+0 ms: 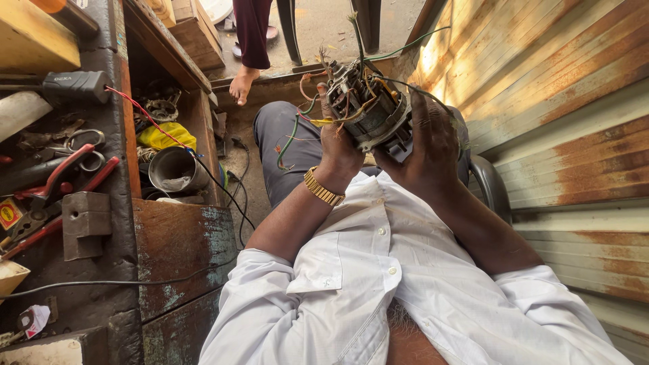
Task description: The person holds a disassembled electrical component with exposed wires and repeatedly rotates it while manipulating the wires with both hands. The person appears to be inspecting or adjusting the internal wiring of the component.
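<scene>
Both hands grip a wired motor [368, 108]; metal pot [177, 169] holds scraps

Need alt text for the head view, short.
Seated person holds a small motor with loose wires in both hands: left hand, right hand. A workbench with pliers stands to their left; rusty corrugated sheets to their right.

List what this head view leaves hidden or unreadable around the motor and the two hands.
- Motor: its underside and near face, covered by the left hand and right hand.
- Right hand's fingertips: wrapped behind the motor housing.
- Wire ends: too thin to trace; where each joins the winding is lost in the tangle.
- Standing person: cut off by the top edge; only a leg and bare foot show.
- Workbench tools: partly cut by the left edge.
</scene>
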Demonstrator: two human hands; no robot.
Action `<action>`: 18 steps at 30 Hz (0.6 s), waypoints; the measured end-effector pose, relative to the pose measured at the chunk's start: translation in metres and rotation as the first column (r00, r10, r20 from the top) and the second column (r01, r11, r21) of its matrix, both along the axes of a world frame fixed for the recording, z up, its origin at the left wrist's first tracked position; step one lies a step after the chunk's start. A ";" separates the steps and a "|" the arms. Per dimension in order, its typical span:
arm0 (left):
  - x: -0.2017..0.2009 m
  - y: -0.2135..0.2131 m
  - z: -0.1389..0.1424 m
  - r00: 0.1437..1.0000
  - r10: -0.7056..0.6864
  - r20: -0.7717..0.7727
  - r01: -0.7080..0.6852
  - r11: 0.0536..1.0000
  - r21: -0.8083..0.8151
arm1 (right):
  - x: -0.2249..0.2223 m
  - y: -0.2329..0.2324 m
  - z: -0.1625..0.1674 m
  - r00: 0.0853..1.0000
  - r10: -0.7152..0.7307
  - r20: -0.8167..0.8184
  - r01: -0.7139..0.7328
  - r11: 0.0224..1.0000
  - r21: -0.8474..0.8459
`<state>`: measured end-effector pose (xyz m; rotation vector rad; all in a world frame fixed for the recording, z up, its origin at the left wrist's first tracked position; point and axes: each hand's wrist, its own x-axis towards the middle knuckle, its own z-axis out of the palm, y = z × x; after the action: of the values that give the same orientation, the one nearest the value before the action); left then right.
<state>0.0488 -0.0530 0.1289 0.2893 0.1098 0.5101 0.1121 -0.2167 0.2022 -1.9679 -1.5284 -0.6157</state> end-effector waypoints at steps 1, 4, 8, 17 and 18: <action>0.000 0.000 0.000 1.000 -0.010 0.018 0.011 1.000 -0.003 | 0.000 -0.001 0.000 1.000 0.001 0.004 -0.001 1.000 -0.002; -0.004 -0.002 0.003 1.000 -0.017 0.012 0.017 1.000 0.015 | 0.001 -0.003 0.002 0.998 0.058 -0.009 -0.058 0.998 0.001; -0.006 -0.002 0.006 0.999 -0.044 -0.001 0.044 0.999 0.017 | 0.002 -0.003 0.003 0.998 0.067 0.011 -0.067 0.998 0.011; 0.000 -0.004 -0.011 0.997 0.012 -0.073 -0.007 0.998 0.067 | -0.001 -0.002 -0.003 1.000 -0.007 0.023 0.007 1.000 0.019; 0.000 -0.004 -0.010 0.998 0.013 -0.062 -0.010 0.998 0.056 | 0.000 -0.002 -0.003 1.000 -0.008 0.023 0.008 1.000 0.014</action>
<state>0.0485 -0.0572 0.1186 0.3592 0.1586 0.5162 0.1118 -0.2189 0.1989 -1.9636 -1.5269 -0.6527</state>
